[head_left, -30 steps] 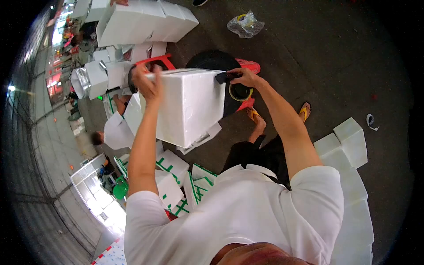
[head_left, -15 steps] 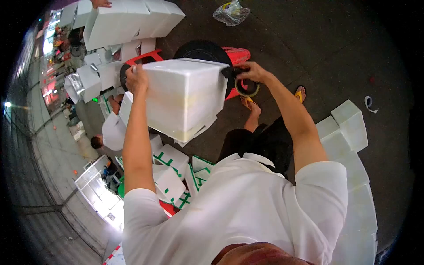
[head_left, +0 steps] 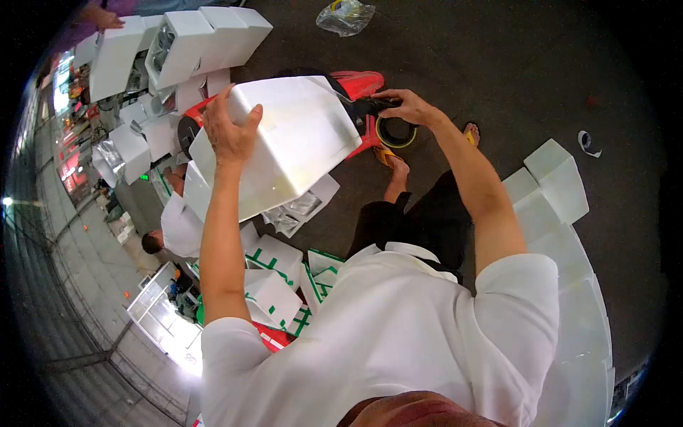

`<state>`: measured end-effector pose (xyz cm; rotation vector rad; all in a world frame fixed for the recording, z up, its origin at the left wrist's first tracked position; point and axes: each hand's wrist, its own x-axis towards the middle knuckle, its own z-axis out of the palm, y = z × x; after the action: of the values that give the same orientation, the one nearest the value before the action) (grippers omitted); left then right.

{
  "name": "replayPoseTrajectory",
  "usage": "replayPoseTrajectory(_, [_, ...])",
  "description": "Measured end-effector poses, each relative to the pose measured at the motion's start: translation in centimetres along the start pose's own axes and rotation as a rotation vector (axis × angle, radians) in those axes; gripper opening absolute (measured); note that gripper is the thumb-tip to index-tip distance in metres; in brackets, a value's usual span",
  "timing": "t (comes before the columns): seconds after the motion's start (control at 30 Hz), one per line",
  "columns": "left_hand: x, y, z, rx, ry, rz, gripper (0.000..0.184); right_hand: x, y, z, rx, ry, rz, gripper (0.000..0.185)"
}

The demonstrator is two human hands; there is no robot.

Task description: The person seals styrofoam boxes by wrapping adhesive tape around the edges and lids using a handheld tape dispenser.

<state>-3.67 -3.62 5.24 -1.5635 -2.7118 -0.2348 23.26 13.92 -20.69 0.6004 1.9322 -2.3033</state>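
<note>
A white foam box [head_left: 295, 135] is tilted in front of me, over a red and black stand. My left hand [head_left: 233, 132] grips its left end, with the thumb spread over the upper face. In my right hand [head_left: 407, 108] is a black tape dispenser [head_left: 368, 108], beside the box's right end. A roll of tape [head_left: 395, 133] hangs below those fingers. Whether tape is stuck to the box there I cannot tell. Under the box's lower edge shows another white box with silvery lining [head_left: 302, 206].
Red stand parts [head_left: 359, 84] lie behind the box. White boxes [head_left: 206, 43] are stacked upper left, with another person's hand [head_left: 107, 19] there. Green-taped boxes [head_left: 274, 295] lie below, a row of white boxes [head_left: 562, 249] at right. A person in white [head_left: 181, 224] is at left.
The white box has turned and tipped, showing the silver-lined box below it. My left hand has shifted onto its upper face. At upper left, the other person's hand and a box have moved left.
</note>
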Motion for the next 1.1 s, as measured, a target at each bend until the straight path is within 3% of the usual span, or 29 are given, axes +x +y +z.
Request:
replayPoseTrajectory(0.1, [0.4, 0.6, -0.1, 0.011, 0.057, 0.011, 0.067, 1.3, 0.2, 0.3, 0.107, 0.005, -0.044, 0.055])
replayPoseTrajectory(0.13, [1.0, 0.7, -0.4, 0.206, 0.093, 0.112, 0.065, 1.5, 0.2, 0.1, 0.093, 0.03, -0.029, 0.054])
replayPoseTrajectory(0.17, [2.1, 2.6, -0.7, 0.205, 0.096, 0.123, 0.065, 1.8, -0.5, -0.4, 0.095, 0.04, -0.032, 0.054])
replayPoseTrajectory(0.23, [2.8, 8.2, -0.1, 0.259, -0.293, 0.169, 0.071, 2.1, -1.0, -0.5, 0.075, 0.08, -0.182, 0.054])
replayPoseTrajectory(0.3, [1.4, 13.5, 4.6, 0.423, -0.687, 0.28, 0.081, 3.3, -0.7, -0.8, 0.041, 0.067, -0.193, 0.056])
replayPoseTrajectory(0.37, [0.4, 16.8, 9.3, 0.868, -1.187, 0.275, 0.098, 2.4, -3.3, -1.6, 0.048, 0.059, -0.139, 0.056])
replayPoseTrajectory(0.4, [-0.5, 15.8, 11.0, 0.887, -1.181, 0.291, 0.098, 3.8, -1.8, -1.4, 0.014, 0.062, -0.119, 0.056])
replayPoseTrajectory(0.47, [-2.1, 14.4, 13.8, 1.088, -0.93, 0.337, 0.101, 4.6, 0.6, -1.8, -0.051, 0.023, -0.166, 0.057])
replayPoseTrajectory(0.57, [-1.0, 13.5, 15.9, 1.06, -1.047, 0.251, 0.096, 3.6, 2.0, -1.7, 0.09, 0.004, -0.082, 0.056])
replayPoseTrajectory(0.7, [0.2, 13.0, 16.2, 0.959, -1.077, 0.264, 0.073, 2.7, 2.2, -1.6, 0.037, 0.031, -0.125, 0.054])
replayPoseTrajectory(0.83, [0.0, 11.8, 15.8, 0.948, -0.929, 0.346, 0.067, -0.8, 0.8, -1.8, 0.139, -0.11, -0.087, 0.053])
replayPoseTrajectory(0.93, [2.5, 11.6, 16.1, 0.821, -0.976, 0.235, 0.074, -0.2, 3.6, 3.1, 0.256, -0.048, -0.067, 0.053])
replayPoseTrajectory(1.03, [5.4, 10.7, 16.5, 0.819, -0.999, 0.19, 0.073, 0.3, 2.2, 4.4, 0.302, 0.169, -0.04, 0.052])
replayPoseTrajectory(1.1, [8.2, 12.0, 13.0, 0.808, -1.037, 0.338, 0.074, 3.1, 3.1, 5.1, 0.384, 0.252, 0.019, 0.052])
